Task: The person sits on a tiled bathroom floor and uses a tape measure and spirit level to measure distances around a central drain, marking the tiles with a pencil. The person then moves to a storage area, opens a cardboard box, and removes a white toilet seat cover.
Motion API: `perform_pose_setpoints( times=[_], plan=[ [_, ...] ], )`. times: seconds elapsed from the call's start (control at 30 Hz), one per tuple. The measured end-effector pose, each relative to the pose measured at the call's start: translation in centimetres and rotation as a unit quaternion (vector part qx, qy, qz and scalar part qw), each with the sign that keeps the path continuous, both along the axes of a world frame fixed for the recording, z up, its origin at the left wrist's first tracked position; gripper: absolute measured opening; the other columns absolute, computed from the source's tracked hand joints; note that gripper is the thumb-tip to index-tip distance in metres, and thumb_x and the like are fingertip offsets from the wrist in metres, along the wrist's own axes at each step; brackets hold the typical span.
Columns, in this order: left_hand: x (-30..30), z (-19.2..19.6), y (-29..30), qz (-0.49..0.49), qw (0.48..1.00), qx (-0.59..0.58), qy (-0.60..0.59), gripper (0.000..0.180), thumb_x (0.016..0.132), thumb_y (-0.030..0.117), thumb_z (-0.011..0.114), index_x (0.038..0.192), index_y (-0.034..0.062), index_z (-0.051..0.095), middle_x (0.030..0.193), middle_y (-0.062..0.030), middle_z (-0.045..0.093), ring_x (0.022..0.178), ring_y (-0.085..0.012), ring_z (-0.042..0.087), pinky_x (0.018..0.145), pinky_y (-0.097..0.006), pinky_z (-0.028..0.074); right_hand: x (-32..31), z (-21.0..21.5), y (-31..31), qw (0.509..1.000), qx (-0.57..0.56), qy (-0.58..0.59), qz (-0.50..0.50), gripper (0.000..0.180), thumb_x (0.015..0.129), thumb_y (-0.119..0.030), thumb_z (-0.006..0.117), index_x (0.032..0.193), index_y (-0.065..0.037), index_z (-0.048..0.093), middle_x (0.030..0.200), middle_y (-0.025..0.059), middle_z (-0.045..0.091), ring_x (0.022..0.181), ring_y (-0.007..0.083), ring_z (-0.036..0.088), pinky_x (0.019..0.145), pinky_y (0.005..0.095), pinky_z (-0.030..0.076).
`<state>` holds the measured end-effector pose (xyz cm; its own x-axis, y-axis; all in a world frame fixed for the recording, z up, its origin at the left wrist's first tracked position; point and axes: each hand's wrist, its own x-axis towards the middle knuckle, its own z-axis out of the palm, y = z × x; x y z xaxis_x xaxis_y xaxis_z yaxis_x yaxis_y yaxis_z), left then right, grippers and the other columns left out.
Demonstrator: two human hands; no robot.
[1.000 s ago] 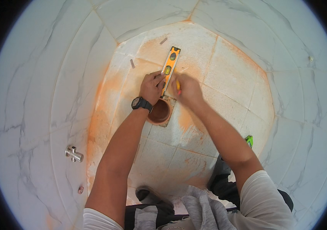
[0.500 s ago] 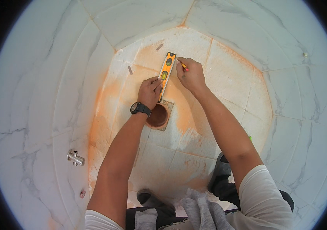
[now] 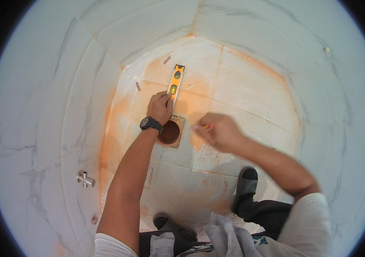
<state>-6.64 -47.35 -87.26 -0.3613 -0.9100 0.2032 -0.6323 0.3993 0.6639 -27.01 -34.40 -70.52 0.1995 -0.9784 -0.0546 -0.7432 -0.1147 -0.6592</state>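
My left hand (image 3: 161, 108) presses a yellow spirit level (image 3: 176, 78) flat against the tiled floor, fingers closed over its near part. The level's near end reaches the rim of a round reddish-brown drain pipe (image 3: 169, 132) set in a square cutout. A black watch (image 3: 150, 124) sits on my left wrist. To the right of the pipe, slightly blurred, my right hand (image 3: 219, 132) pinches a short yellow pencil (image 3: 209, 127) with a reddish end. This hand is in the air, apart from the level.
Two small brown strips (image 3: 138, 86) lie on the floor left of the level. A metal angle valve (image 3: 86, 179) juts from the left wall. Marbled tile walls surround the stained floor (image 3: 242, 107). My dark sandals (image 3: 246, 182) stand at the near side.
My right hand has drawn back from the level's far end, toward me and slightly right, with the pencil. My left hand still holds the level; the whole view has shifted a little.
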Motion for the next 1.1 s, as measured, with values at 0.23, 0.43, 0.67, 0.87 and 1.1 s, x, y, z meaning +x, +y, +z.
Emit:
perform_pose_setpoints(
  times=[0.23,0.43,0.67,0.87,1.1],
  plan=[
    [-0.9,4.6,-2.0,0.084,0.982,0.15,-0.079,0.051,0.078,0.031,0.083,0.115,-0.001,0.07,0.105,-0.0192,0.072,0.095,-0.0312,0.07,0.086,-0.039,0.057,-20.9,4.3,11.3,0.902,0.27,0.336,0.007,0.023,0.096,-0.027,0.061,0.102,-0.005,0.068,0.097,0.02,0.063,0.091,0.038,0.065,0.079,0.0495,0.052],
    [8.0,11.1,-2.2,0.137,0.965,0.226,0.002,0.07,0.075,0.02,0.087,0.131,-0.0076,0.056,0.096,-0.0138,0.072,0.082,-0.0198,0.069,0.072,-0.034,0.057,-22.5,-5.4,26.4,0.854,0.391,0.257,-0.228,0.131,0.072,-0.061,0.084,0.16,-0.005,0.005,0.132,0.0361,0.052,0.119,0.0483,0.06,0.097,0.0504,0.052],
    [13.6,24.8,10.8,0.259,0.701,0.631,0.21,0.052,0.081,0.017,0.079,0.127,-0.001,0.061,0.096,-0.0084,0.066,0.083,-0.0202,0.064,0.076,-0.037,0.055,-24.2,-7.5,23.8,0.808,0.398,0.238,-0.363,0.101,0.073,-0.055,0.082,0.149,-0.006,0.036,0.128,0.0272,0.057,0.119,0.0434,0.06,0.099,0.0508,0.05],
    [5.9,35.5,20.3,0.271,0.57,0.682,0.37,0.034,0.082,0.008,0.064,0.115,0.0,0.057,0.1,-0.0123,0.059,0.106,-0.0294,0.063,0.091,-0.048,0.056,-20.1,8.4,15.4,0.932,0.311,0.103,-0.154,0.07,0.067,-0.048,0.089,0.11,0.002,0.065,0.104,0.0259,0.069,0.101,0.0395,0.068,0.086,0.0448,0.055],
    [3.2,49.1,22.1,0.205,0.863,0.444,0.126,0.05,0.08,0.024,0.076,0.113,-0.0051,0.053,0.089,-0.0178,0.065,0.08,-0.0318,0.065,0.073,-0.041,0.052,-15.7,30.9,6.5,0.966,0.236,0.045,-0.092,0.074,0.07,-0.04,0.091,0.121,0.004,0.062,0.102,0.0211,0.071,0.095,0.0304,0.07,0.087,0.0382,0.054]
  ],
)
